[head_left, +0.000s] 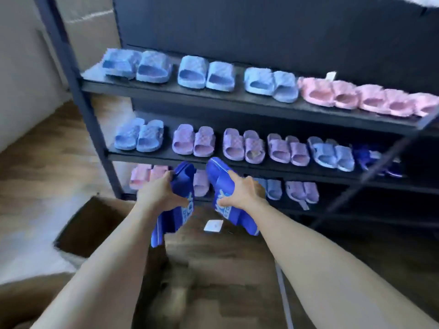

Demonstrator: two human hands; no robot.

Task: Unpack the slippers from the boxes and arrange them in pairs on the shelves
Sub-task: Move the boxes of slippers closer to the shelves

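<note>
Here each hand, left hand and right hand, grips one glossy royal-blue slipper with pale lettering.

A dark shelf rack stands on a brown wood-plank floor beside a pale wall.

Matt dark shelves, wood-grain floor

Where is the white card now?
Head view, below centre: the white card lies on the wooden floor, between the left blue slipper and the right blue slipper.
</note>
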